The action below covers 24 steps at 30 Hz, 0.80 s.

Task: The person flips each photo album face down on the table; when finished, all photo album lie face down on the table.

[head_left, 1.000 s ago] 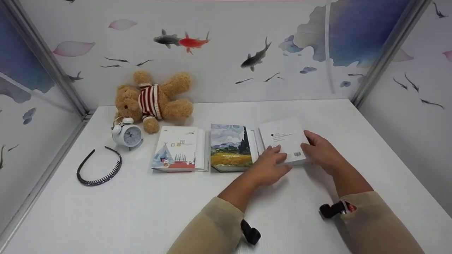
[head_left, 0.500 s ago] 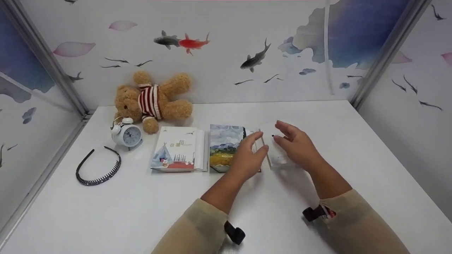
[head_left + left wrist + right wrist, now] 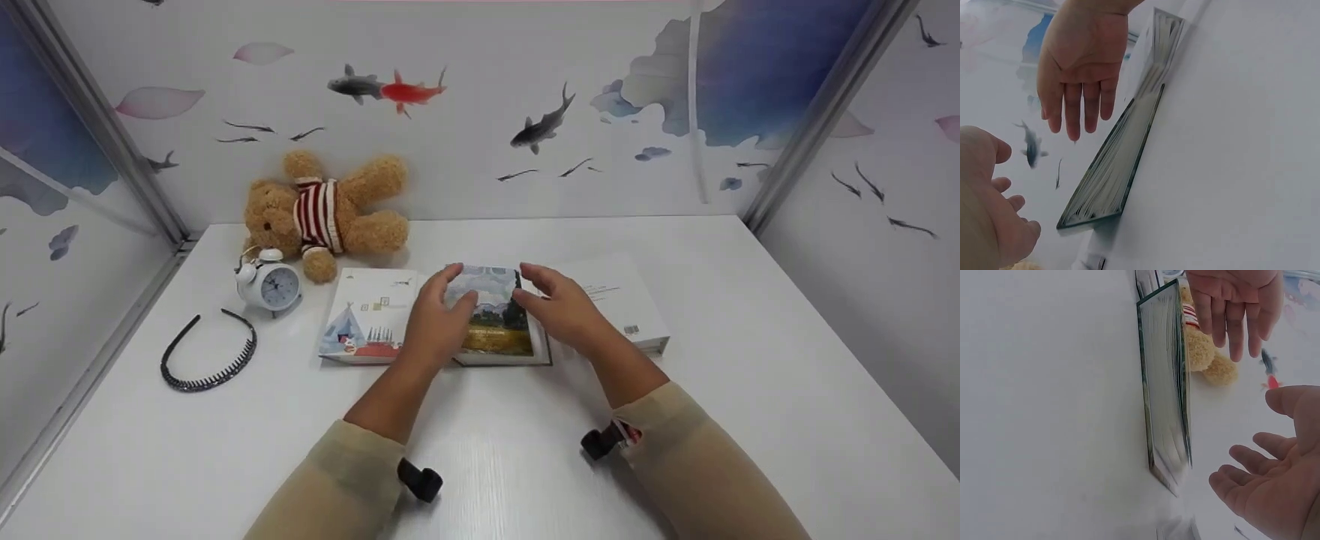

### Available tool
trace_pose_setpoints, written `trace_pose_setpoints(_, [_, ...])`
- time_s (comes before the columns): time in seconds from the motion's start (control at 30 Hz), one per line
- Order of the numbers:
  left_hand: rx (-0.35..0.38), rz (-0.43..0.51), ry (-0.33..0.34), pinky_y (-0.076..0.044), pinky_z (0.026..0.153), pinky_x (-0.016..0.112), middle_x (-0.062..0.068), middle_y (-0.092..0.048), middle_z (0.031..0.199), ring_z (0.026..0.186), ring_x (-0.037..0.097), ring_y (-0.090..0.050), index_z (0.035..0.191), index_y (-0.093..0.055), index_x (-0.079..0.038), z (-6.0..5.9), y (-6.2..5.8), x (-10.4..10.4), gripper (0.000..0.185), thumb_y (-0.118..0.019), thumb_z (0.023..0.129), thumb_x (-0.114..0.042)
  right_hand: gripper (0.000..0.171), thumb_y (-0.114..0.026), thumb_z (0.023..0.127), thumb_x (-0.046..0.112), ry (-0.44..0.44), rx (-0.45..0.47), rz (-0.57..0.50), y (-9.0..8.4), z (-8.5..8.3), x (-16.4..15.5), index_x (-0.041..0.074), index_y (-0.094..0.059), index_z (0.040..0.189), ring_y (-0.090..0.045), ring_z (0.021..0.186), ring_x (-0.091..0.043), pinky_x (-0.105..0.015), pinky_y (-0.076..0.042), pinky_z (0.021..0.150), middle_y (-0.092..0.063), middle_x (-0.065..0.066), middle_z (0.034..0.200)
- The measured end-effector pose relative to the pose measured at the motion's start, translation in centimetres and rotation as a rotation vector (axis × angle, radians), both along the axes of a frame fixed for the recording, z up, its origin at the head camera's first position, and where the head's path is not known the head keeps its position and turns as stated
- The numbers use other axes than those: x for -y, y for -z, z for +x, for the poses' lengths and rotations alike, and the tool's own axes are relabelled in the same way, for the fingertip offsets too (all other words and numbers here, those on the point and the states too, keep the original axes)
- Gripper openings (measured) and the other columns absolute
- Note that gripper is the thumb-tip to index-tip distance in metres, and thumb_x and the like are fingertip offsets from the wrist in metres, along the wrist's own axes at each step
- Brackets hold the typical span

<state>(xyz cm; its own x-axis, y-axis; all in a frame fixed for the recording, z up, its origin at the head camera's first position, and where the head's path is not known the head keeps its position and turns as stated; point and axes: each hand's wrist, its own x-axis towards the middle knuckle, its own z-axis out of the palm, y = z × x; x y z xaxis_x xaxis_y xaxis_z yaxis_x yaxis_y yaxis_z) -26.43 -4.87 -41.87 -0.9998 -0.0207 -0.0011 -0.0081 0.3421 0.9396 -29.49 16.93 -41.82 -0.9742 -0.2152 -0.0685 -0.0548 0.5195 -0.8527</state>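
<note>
My left hand (image 3: 437, 319) and right hand (image 3: 562, 307) hover at either side of the photo album (image 3: 495, 326), a thick book with a painted landscape cover lying flat on the table. In both wrist views the palms face each other, fingers loosely bent, with nothing held; they stand above the album's page edges (image 3: 1109, 169). To the left lies a white book (image 3: 367, 311) with a tent drawing, partly covered by my left hand. A white book (image 3: 634, 300) with small print and a barcode lies face down to the right, its left part behind my right hand.
A teddy bear (image 3: 319, 214) in a striped sweater lies at the back left against the wall. In front of it are a white alarm clock (image 3: 279, 289) and a black toothed headband (image 3: 210, 382). Walls with painted fish surround the white table (image 3: 487, 465).
Both hands have moved left from the barcoded white book to the photo album. My right hand has let go of that white book's edge, and it now lies on the table.
</note>
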Motion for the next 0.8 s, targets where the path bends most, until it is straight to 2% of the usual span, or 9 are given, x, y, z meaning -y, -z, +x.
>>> trace_pose_setpoints(0.23, [0.057,0.053,0.003,-0.027,0.135,0.05,-0.003,-0.03,0.177,0.167,0.029,-0.025,0.165,-0.041,-0.029,-0.7,0.8,2.5,0.06,-0.06,0.109,-0.037,0.067,-0.063,0.108,0.044,0.006,0.031,-0.06,0.9,-0.5,1.2,0.023,-0.039,0.167,-0.03,0.165,-0.026,-0.051,-0.034,0.132,-0.038,-0.002,0.174])
trace_pose_setpoints(0.4, [0.135,0.057,0.067,-0.025,0.136,0.047,0.0,-0.023,0.18,0.169,0.027,-0.019,0.17,-0.03,-0.026,-0.6,1.8,2.9,0.072,-0.064,0.107,-0.032,0.068,-0.064,0.107,0.043,0.01,0.076,-0.085,1.9,-0.4,1.0,0.022,-0.039,0.167,-0.033,0.164,-0.026,-0.05,-0.035,0.131,-0.041,-0.003,0.173])
trace_pose_setpoints(0.57, [0.168,0.02,0.143,-0.027,0.135,0.048,0.01,-0.025,0.179,0.167,0.029,-0.023,0.173,-0.02,-0.017,-0.5,2.4,2.9,0.082,-0.066,0.106,-0.028,0.069,-0.066,0.107,0.038,0.007,0.107,-0.143,2.4,-0.5,0.6,0.019,-0.038,0.168,-0.039,0.161,-0.027,-0.051,-0.036,0.131,-0.046,-0.005,0.169])
trace_pose_setpoints(0.67, [0.172,0.018,0.153,-0.028,0.135,0.047,0.011,-0.03,0.177,0.166,0.028,-0.027,0.173,-0.019,-0.013,-0.4,2.6,2.9,0.083,-0.067,0.106,-0.025,0.07,-0.066,0.107,0.036,-0.004,0.119,-0.169,2.6,-0.5,0.5,0.016,-0.037,0.168,-0.04,0.16,-0.028,-0.051,-0.035,0.131,-0.046,-0.006,0.169])
trace_pose_setpoints(0.8, [0.181,0.007,0.154,-0.03,0.134,0.047,0.011,-0.034,0.176,0.164,0.028,-0.031,0.172,-0.022,-0.01,-0.5,2.7,2.9,0.082,-0.067,0.104,-0.021,0.07,-0.066,0.107,0.035,-0.014,0.125,-0.141,2.7,-0.5,0.5,0.017,-0.037,0.168,-0.039,0.161,-0.029,-0.049,-0.036,0.131,-0.043,-0.007,0.171])
